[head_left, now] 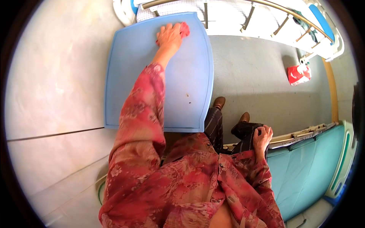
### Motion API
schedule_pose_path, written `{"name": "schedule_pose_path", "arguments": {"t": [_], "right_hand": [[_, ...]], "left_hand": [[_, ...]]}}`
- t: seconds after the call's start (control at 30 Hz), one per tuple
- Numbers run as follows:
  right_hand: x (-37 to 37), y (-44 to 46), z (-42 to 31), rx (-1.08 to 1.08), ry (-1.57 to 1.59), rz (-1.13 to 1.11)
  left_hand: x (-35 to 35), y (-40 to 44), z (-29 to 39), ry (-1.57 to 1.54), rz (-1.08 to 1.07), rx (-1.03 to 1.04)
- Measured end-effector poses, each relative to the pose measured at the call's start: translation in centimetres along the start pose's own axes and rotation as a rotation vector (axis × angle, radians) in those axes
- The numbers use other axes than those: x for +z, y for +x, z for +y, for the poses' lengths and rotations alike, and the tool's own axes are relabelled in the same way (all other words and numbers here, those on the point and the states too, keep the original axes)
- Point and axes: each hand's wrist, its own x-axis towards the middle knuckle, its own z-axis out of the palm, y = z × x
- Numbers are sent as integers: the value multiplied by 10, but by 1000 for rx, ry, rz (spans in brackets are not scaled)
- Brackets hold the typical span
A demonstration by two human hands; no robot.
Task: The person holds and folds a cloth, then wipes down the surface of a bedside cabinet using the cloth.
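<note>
My left hand point(169, 36) reaches out to the far end of a light blue tabletop point(144, 95) with a raised rim. Under its palm and fingers is a bunched red cloth point(184, 29), pressed against the surface. Much of the cloth is hidden by the hand. Two small dark crumbs point(188, 98) lie on the tabletop's near right part. My right hand point(262, 138) rests on my knee, with its fingers bent loosely over the dark trousers point(243, 142) and nothing visible in them.
A bed with metal side rails point(281, 28) stands beyond the tabletop. A red and white bag point(299, 74) sits on the grey floor point(247, 72). To the right is a bed with a teal mattress point(310, 163). A pale wall point(57, 76) borders the left side.
</note>
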Motion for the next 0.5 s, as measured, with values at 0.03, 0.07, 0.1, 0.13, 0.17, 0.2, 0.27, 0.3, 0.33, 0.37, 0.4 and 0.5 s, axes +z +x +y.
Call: {"name": "schedule_pose_path", "arguments": {"t": [0.03,0.07,0.1,0.13,0.17,0.2,0.27,0.3,0.33,0.37,0.4,0.5], "right_hand": [[0,1,1,2,-2,-2],[2,1,2,-5,-14,8],[2,0,3,-4,-5,11],[2,0,5,-2,1,-2],[1,0,6,6,7,-12],[1,-1,7,2,7,-3],[2,-5,14,4,7,4],[3,-6,15,23,18,6],[2,-6,12,7,3,21],[0,-4,10,13,1,11],[-1,-1,6,-14,11,8],[4,4,7,-70,-3,12]], "left_hand": [[5,9,-2,0,1,-29],[10,20,-4,19,7,-41],[14,31,-9,35,13,-49],[18,40,-17,29,17,-69],[21,50,-26,48,33,-56],[20,56,-34,67,49,-40],[3,58,-73,69,-93,-237],[22,53,-122,16,-3,-170],[42,46,-169,-33,83,-99],[29,32,-188,127,64,-225],[16,14,-203,288,39,-350],[16,-11,-246,286,72,-368]]}}
